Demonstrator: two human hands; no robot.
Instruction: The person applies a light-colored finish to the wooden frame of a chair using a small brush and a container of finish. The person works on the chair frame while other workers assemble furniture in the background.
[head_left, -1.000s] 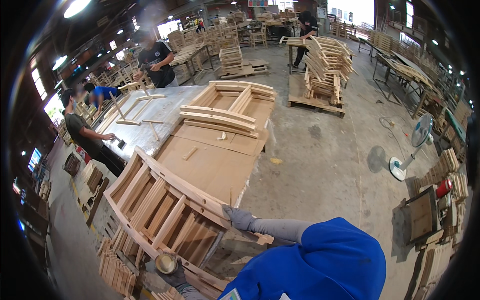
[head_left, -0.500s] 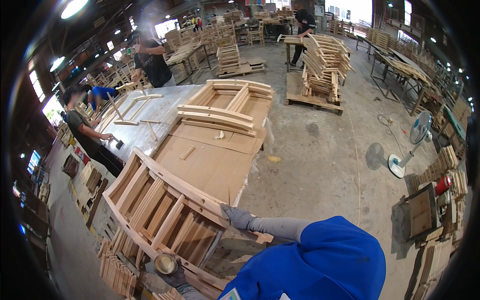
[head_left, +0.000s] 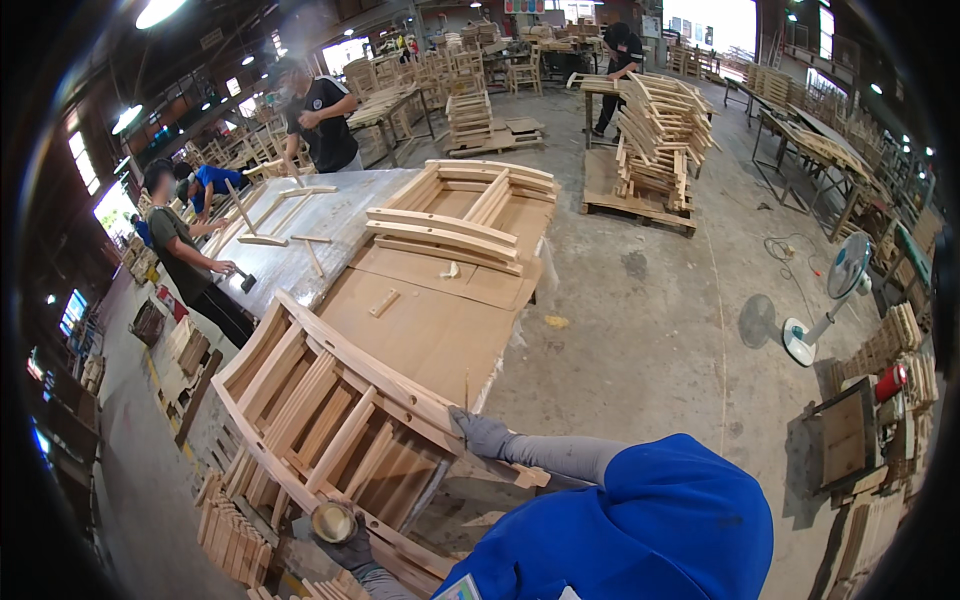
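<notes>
- A slatted wooden chair frame [head_left: 330,400] is seen lying flat at the near end of a long worktable [head_left: 420,310], directly ahead of the wearer and slightly to the left.
- The frame's long axis is judged to run from far left to near right, following its curved top rail; the slats lie across that axis, running from the rail toward the near left.
- The right hand [head_left: 480,432], in a grey glove, is closed over the top rail close to its near-right end, the fingers wrapped on the wood. A thin upright pin or nail beside the glove is noted; what it is cannot be told.
- The left hand [head_left: 350,548], also gloved, is seen low at the frame's near corner, against the lower rail. It is curled around a small round tin [head_left: 333,521]; whether it also grips the frame cannot be told.
- Both hands are thus on the near-right end of the frame; the far-left end is unsupported by any hand and rests on the table.
- The right hand is the nearer to the top rail, the left to the bottom rail.
- Further frames [head_left: 460,215] are stacked at the far end of the same table.
- Short wooden parts [head_left: 235,540] are piled on the near left, below the table edge.
- Other workers [head_left: 190,260] are noted at the far left, apart from the wearer.
</notes>
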